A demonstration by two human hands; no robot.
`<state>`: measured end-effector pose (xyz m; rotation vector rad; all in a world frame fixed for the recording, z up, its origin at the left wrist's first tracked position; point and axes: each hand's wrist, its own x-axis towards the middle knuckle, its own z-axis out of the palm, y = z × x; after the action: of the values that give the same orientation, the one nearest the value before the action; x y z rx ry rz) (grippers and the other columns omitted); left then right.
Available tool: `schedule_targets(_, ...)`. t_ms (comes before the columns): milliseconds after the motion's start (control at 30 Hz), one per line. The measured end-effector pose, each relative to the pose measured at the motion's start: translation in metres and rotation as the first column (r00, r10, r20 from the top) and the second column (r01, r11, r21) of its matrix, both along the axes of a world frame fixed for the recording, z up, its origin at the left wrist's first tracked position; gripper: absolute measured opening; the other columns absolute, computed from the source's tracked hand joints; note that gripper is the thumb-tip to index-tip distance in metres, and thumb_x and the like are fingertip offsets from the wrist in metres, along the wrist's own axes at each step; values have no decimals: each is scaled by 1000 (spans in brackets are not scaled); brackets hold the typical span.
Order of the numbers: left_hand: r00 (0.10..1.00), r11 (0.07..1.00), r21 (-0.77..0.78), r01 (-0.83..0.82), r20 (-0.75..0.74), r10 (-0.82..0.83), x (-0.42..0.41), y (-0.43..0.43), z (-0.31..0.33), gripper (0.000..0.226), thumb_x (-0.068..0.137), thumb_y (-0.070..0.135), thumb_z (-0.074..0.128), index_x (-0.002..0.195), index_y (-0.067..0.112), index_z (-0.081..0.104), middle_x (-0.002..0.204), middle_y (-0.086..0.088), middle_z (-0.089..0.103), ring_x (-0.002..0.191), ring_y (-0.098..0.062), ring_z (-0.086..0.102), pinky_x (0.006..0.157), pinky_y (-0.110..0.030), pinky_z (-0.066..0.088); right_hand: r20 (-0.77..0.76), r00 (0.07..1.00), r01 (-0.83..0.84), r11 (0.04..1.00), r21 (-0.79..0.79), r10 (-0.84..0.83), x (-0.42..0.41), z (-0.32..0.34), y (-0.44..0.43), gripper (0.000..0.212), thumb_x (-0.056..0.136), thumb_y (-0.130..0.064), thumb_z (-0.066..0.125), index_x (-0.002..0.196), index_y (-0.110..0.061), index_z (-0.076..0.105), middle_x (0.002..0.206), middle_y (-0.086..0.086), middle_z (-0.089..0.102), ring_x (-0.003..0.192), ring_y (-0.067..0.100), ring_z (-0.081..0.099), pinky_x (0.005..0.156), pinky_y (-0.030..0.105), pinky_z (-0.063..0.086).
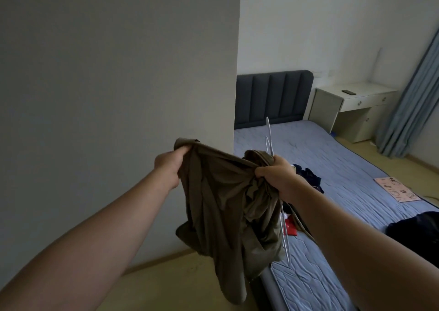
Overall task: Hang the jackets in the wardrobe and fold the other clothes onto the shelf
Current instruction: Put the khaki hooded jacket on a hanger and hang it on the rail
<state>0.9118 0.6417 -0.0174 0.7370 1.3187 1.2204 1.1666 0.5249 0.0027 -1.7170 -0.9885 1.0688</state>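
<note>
Between the two hands: an olive jacket (221, 199) hangs in the air beside the bed (356, 158), bunched and twisted, its lower part drooping toward the floor.
Left hand (167, 165): fingers curled tight round an upper edge of the cloth, thumb on top.
Right hand (276, 175): fingers clamped on a wad of the same cloth and on a white wire hanger (269, 142), whose hook sticks up above the fist and whose frame trails down behind the fabric.
Step in hand: most likely getting the jacket onto the hanger; no shoulder sits on the wire yet.
How to do it well: find the collar first and shake the garment out so it hangs flat. Let the wad go from the right hand so that hand has only the hanger. Feed one wire arm into one shoulder, then the other. Keep the hook pointing up and free of the folds.
Risk: the thin wire could snag inside a sleeve or the lining while the cloth stays crumpled.
Left to do: dark clothes (308, 175) lie on the mattress just past the right hand, and another dark garment (418, 230) lies further right.
Wardrobe: not clearly in view; whether the pale surface (118, 73) on the left is its side or a wall, I cannot tell.
</note>
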Motion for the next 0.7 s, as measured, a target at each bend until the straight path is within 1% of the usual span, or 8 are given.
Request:
schedule_targets(67, 972, 989, 148, 10, -234, 25, 2, 3, 9, 18, 73, 26, 84, 78, 12, 74, 77, -4, 75, 77, -23, 72, 69, -33, 58, 44, 999, 12, 1000, -15, -11, 1, -2, 1, 42, 78, -9, 77, 113, -13, 55, 102, 13, 64, 86, 26, 69, 55, 27, 56)
schedule_targets(133, 855, 926, 358, 118, -512, 89, 4, 3, 18, 13, 84, 27, 70, 81, 15, 73, 76, 4, 71, 78, -18, 66, 66, -29, 50, 75, 997, 13, 999, -40, -10, 2, -4, 3, 46, 77, -11, 80, 114, -14, 53, 103, 12, 64, 87, 26, 68, 58, 29, 56)
schedule_targets(200, 794, 859, 466, 212, -595, 127, 6, 1, 29, 17, 87, 26, 63, 89, 13, 73, 83, 4, 71, 80, -14, 63, 71, -30, 48, 77, 997, 12, 998, -65, -7, 3, -7, 4, 53, 74, -15, 86, 115, -14, 52, 104, 11, 62, 90, 26, 66, 64, 32, 57)
schedule_targets(300, 866, 889, 381, 255, -500, -34, 6, -1, 48, 33, 76, 29, 61, 89, 0, 71, 81, -8, 71, 80, -21, 63, 72, -32, 45, 85, 996, 15, 997, -77, -8, 4, -12, 5, 65, 67, -22, 94, 116, -15, 52, 108, 8, 61, 96, 26, 64, 81, 40, 58)
schedule_targets(400, 820, 905, 87, 416, -466, -332, -5, -4, 57, 48, 62, 43, 79, 92, 6, 78, 86, -11, 77, 81, -25, 73, 80, -33, 55, 144, 990, 1, 997, -78, 10, 4, -16, 7, 61, 68, -22, 93, 114, -13, 54, 108, 9, 62, 94, 24, 64, 85, 38, 57)
schedule_targets(500, 833, 888, -4, 461, -344, -434, -16, -2, 56, 37, 77, 41, 82, 92, 7, 79, 96, -15, 77, 88, -30, 75, 90, -42, 57, 157, 987, -9, 999, -49, 16, 3, -22, 10, 51, 76, -15, 86, 117, -11, 57, 108, 11, 65, 97, 27, 65, 92, 44, 57)
schedule_targets(600, 883, 900, 14, 435, -202, -424, -27, 3, 55, 30, 87, 39, 75, 81, 10, 81, 94, -16, 77, 85, -30, 75, 81, -38, 58, 194, 981, 9, 1000, 2, -9, -1, -27, 11, 41, 83, -15, 79, 117, -12, 58, 104, 9, 65, 96, 25, 64, 86, 39, 57)
schedule_targets(700, 886, 898, -22, 440, -152, -438, -31, 5, 51, 32, 92, 38, 70, 96, 6, 75, 86, -12, 76, 77, -25, 74, 80, -37, 60, 219, 975, 29, 997, 66, -43, -4, -28, 14, 29, 91, -22, 71, 116, -13, 59, 98, 6, 65, 89, 20, 63, 67, 29, 51)
